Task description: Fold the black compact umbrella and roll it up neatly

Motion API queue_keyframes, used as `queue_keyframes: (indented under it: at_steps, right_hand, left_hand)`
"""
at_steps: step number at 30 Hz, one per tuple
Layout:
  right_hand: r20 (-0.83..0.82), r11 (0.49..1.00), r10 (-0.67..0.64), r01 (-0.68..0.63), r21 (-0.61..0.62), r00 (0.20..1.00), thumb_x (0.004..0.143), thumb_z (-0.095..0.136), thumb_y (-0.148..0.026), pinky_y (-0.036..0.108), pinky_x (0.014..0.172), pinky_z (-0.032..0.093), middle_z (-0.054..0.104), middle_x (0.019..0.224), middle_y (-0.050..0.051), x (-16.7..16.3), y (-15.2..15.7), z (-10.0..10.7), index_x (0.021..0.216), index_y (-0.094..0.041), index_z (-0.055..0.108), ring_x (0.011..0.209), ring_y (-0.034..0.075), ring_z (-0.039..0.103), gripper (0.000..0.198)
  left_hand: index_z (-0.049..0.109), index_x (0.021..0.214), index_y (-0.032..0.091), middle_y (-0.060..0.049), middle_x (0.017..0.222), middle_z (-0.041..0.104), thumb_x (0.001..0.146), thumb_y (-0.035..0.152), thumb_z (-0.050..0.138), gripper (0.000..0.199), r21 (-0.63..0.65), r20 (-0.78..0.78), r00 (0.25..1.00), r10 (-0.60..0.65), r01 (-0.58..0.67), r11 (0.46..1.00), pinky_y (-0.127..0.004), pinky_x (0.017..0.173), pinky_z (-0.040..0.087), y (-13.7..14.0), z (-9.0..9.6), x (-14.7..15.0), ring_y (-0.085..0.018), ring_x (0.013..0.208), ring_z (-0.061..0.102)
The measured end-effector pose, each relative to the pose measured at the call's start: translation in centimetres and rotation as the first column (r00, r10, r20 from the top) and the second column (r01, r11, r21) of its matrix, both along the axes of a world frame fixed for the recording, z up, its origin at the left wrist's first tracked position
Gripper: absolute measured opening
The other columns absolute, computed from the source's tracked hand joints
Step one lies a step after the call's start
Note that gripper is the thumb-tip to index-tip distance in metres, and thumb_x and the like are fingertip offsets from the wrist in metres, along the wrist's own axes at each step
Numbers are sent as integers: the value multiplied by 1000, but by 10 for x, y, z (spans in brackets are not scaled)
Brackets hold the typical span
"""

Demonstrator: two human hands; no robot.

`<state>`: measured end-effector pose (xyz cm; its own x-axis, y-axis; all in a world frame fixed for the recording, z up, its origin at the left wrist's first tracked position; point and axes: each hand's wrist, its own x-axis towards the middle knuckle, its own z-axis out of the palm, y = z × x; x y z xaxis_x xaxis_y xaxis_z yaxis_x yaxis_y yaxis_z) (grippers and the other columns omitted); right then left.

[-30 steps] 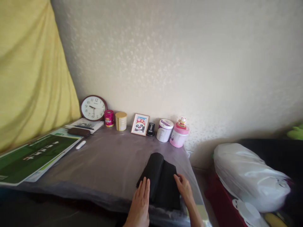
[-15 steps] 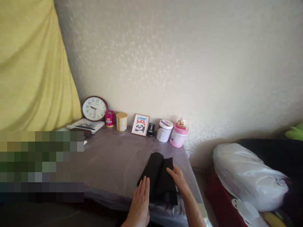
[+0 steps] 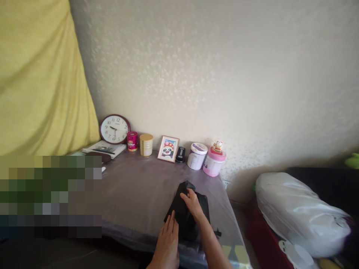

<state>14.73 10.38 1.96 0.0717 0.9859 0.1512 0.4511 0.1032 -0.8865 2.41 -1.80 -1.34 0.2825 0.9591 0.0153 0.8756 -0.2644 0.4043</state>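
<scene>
A black folded piece of cloth [image 3: 179, 211], whose exact kind I cannot tell, lies near the front right of the table. My left hand [image 3: 169, 235] rests flat along its near left edge, fingers straight and close together. Across the top of the cloth reaches my right hand [image 3: 193, 203], its fingers bent and closed on a fold near the far end. Part of the cloth is hidden under my right forearm. A short dark strap-like end [image 3: 217, 233] sticks out to the right of that forearm.
Along the wall stand a round clock [image 3: 115, 129], a magenta tin [image 3: 132, 141], a yellow-lidded can [image 3: 146, 145], a panda picture frame [image 3: 168, 148], a white tub [image 3: 197, 157] and a pink tub [image 3: 214, 164]. A stuffed white plastic bag [image 3: 300, 213] lies beyond the table's right edge.
My right hand has moved left from the cloth's right edge onto its middle, and the right flap is folded over. My left hand stays nearly in place. The dark strap end now shows.
</scene>
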Motion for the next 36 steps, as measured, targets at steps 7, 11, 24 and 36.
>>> queue_keyframes:
  at_steps: [7, 11, 24, 36]
  right_hand:
    - [77, 984, 3, 11, -179, 997, 73, 54, -29, 25, 48, 48, 66, 80, 8, -8, 1, 3, 115, -10, 51, 69, 20, 64, 46]
    - [28, 973, 119, -111, -203, 992, 78, 49, -28, 22, 48, 46, 68, 69, 2, -12, -2, 8, 113, -13, 51, 58, 15, 64, 38]
    - [437, 915, 323, -395, 83, 840, 84, 46, -21, 24, 72, 46, 72, 78, -2, -20, -38, 26, 88, -26, 68, 76, 15, 63, 23]
    - [544, 879, 167, -375, 296, 822, 91, 41, -25, 45, 104, 25, 68, 105, 5, 6, -6, -6, 96, -22, 68, 115, 20, 50, 28]
  left_hand:
    - [22, 137, 5, -18, 143, 29, 65, 10, 45, 76, 49, 64, 998, 5, -9, 999, -37, 107, 31, -1, -10, -17, -24, 131, 31]
    - [33, 131, 7, -18, 136, 41, 76, 20, 43, 57, 177, 117, 991, 60, -80, 981, -38, 102, 38, -6, -7, -24, -25, 126, 40]
    - [23, 138, 9, -14, 148, 17, 56, 6, 48, 86, -2, -50, 999, -17, 17, 1000, -45, 111, 22, 6, 26, -2, -28, 136, 17]
    - [7, 140, 8, -11, 150, 8, 53, 0, 43, 94, -108, 24, 1000, -5, 8, 994, -37, 111, 20, 7, 22, 2, -24, 137, 15]
